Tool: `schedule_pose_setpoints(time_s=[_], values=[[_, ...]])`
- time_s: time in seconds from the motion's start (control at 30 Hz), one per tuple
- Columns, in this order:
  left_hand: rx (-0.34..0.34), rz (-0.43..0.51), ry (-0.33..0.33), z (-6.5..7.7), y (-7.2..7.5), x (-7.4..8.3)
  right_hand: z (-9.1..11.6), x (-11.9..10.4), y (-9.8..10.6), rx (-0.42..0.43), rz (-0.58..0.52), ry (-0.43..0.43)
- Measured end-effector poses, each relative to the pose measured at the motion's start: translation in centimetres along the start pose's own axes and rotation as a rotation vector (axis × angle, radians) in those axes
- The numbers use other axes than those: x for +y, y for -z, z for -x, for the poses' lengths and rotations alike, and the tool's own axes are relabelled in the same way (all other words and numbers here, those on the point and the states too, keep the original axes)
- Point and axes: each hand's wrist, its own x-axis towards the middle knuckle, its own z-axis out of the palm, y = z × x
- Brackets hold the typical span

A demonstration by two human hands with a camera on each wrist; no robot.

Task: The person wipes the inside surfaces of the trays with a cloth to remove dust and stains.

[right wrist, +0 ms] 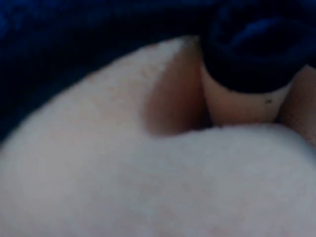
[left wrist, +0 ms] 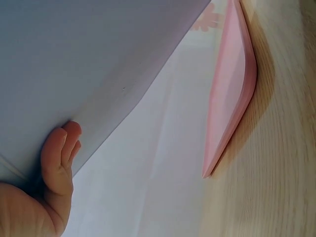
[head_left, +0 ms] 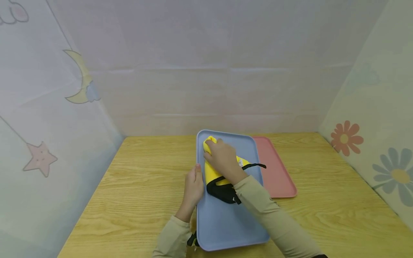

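Observation:
A blue tray (head_left: pixel 232 222) is raised off the table, tilted. My left hand (head_left: pixel 194 186) grips its left edge, with the thumb at the rim and the fingers (left wrist: pixel 61 153) against its underside. On the tray lies a yellow and black cloth item (head_left: pixel 211 173) with a thin black strap and a small white label. My right hand (head_left: pixel 222 156) reaches across the tray and grips the item's yellow far end; part of the item is hidden beneath that hand. Up close and blurred, the right wrist view shows skin and dark material.
A pink tray (head_left: pixel 277 175) rests on the wooden table (head_left: pixel 138 186), partly behind the blue one. Something black (head_left: pixel 193 239) pokes out under the blue tray's lower left corner. Printed cloth walls (head_left: pixel 206 96) stand at the back and on both sides.

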Motion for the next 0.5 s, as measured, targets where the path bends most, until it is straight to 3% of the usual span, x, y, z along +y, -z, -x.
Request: schedule_pose_setpoints(time_s=[0.27, 0.4, 0.5], values=[[-0.038, 0.024, -0.016, 0.1, -0.1, -0.3, 0.5, -1.4, -0.1, 0.053, 0.007, 0.100], [-0.028, 0.016, -0.019, 0.0, -0.1, -0.4, 0.6, -1.4, -0.2, 0.069, 0.019, 0.103], [-0.017, 0.012, -0.014, 0.1, -0.2, -0.4, 0.6, -1.4, 0.0, 0.028, 0.032, 0.083]])
